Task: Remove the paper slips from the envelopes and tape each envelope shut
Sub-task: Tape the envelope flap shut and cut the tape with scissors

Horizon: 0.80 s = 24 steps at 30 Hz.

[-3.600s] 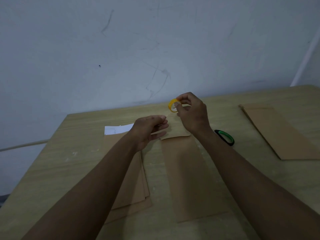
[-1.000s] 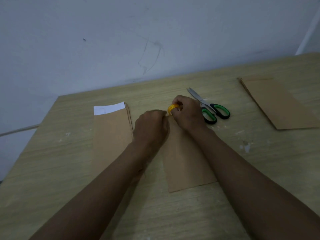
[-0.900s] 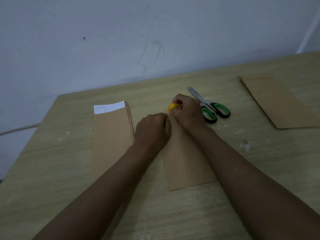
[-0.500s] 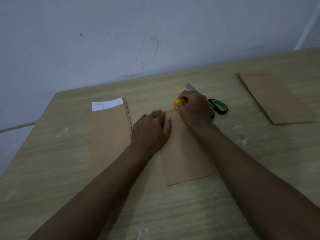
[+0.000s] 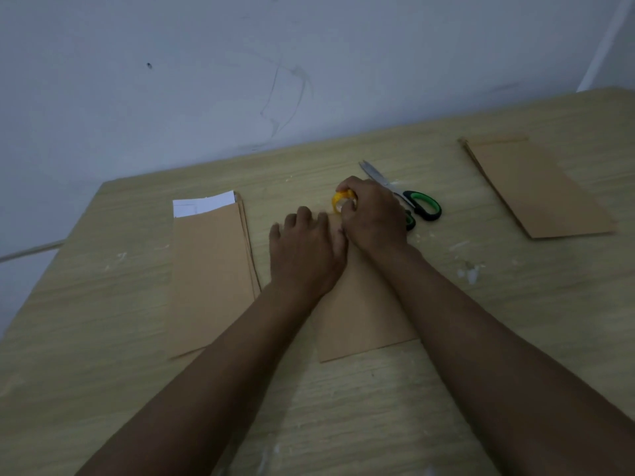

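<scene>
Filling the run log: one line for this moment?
left hand: presses envelope flat | right hand: grips tape roll | scissors: idle

Bare forearms (image 5: pixel 213 372), prob. no sleeves.

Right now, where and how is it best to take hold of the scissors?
Probably by the green and black handle loops. The scissors lie flat, blades pointing away toward the wall, loops nearest the right hand, which grips the yellow tape roll. Come from the near right, where bare table lies.
</scene>
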{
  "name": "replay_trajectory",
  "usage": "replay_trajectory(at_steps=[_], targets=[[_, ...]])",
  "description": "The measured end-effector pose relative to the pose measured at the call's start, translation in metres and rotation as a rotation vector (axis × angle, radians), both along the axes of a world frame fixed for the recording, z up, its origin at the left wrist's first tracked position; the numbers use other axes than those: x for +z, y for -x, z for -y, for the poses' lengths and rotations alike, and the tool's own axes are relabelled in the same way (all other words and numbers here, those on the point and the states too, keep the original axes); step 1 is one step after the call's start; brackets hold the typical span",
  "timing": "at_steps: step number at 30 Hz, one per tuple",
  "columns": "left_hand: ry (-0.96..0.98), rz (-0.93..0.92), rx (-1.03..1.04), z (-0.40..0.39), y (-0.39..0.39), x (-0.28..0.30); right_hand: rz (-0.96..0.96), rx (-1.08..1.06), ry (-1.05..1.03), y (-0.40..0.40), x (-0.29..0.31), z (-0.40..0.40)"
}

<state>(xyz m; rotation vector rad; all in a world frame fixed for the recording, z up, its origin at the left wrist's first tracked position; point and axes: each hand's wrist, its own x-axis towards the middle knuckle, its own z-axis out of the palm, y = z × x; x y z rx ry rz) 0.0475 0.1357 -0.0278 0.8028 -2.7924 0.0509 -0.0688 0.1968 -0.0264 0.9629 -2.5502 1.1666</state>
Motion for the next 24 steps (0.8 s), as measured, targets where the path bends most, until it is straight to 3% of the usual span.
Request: replay_trajectory(at_steps=[11, 16, 24], targets=[[-0.013, 0.001, -0.09, 0.003, -0.002, 0.004, 0.035, -0.114, 0.109, 0.004, 0.0, -0.004], [-0.131, 0.057, -0.143, 0.001, 0.001, 0.006, 0.052, -0.091, 0.105, 0.005, 0.0, -0.005], [-0.128, 0.116, -0.12, 0.004, 0.007, -0.001, 0.025, -0.032, 0.064, 0.006, -0.001, -0.01]])
